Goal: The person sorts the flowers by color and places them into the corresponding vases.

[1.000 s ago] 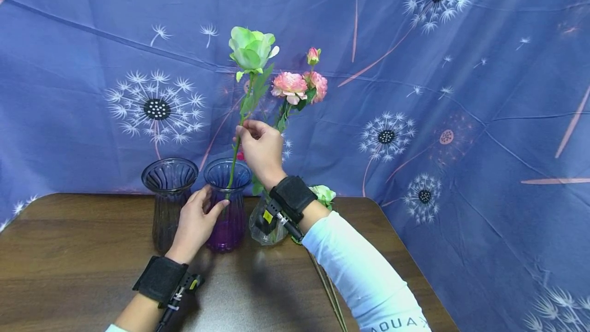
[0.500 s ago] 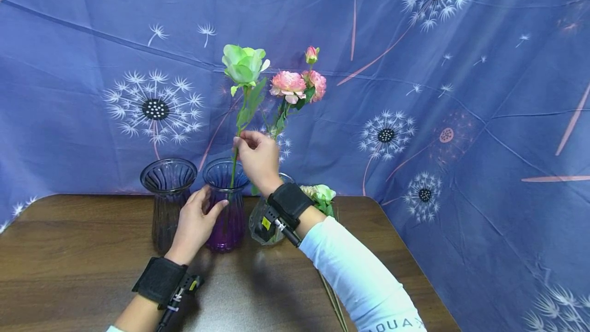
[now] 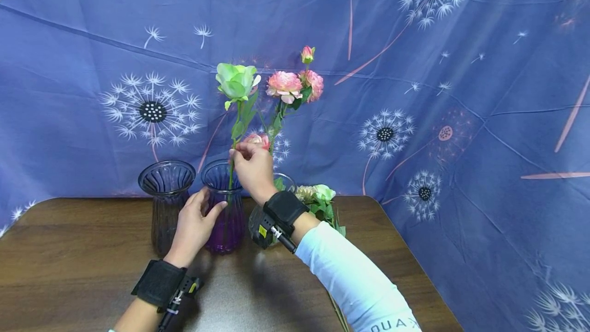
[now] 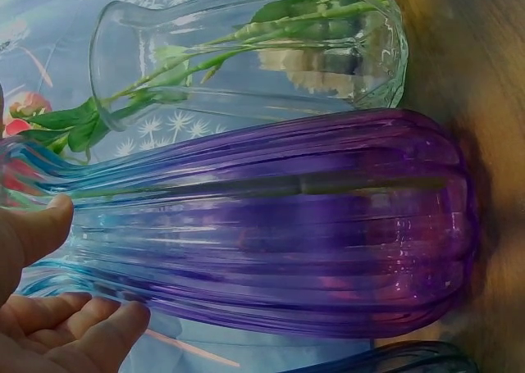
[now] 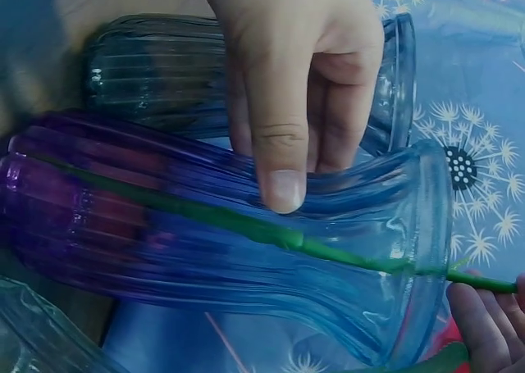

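Observation:
A green artificial rose [image 3: 236, 82] stands over a blue-and-purple ribbed glass vase [image 3: 230, 234]. My right hand [image 3: 255, 170] pinches its stem just above the vase rim. Through the glass, the lower stem [image 5: 246, 223] slants down inside the vase to near its base. My left hand [image 3: 193, 224] grips the vase around its neck, thumb on one side and fingers on the other. In the left wrist view, the thumb and fingers lie at the vase's narrow upper part [image 4: 107, 234].
A dark grey ribbed vase [image 3: 166, 214] stands to the left. Right of the purple vase, a clear glass vase [image 4: 123, 57] holds pink flowers [image 3: 284, 86]. Farther right, more artificial flowers [image 3: 324, 193] lie on the wooden table [image 3: 83, 260], partly behind the right arm. A blue dandelion-print cloth hangs behind.
My right hand has moved down and slightly left, lowering the green rose so its stem goes deeper into the purple vase. The left hand stays on the vase.

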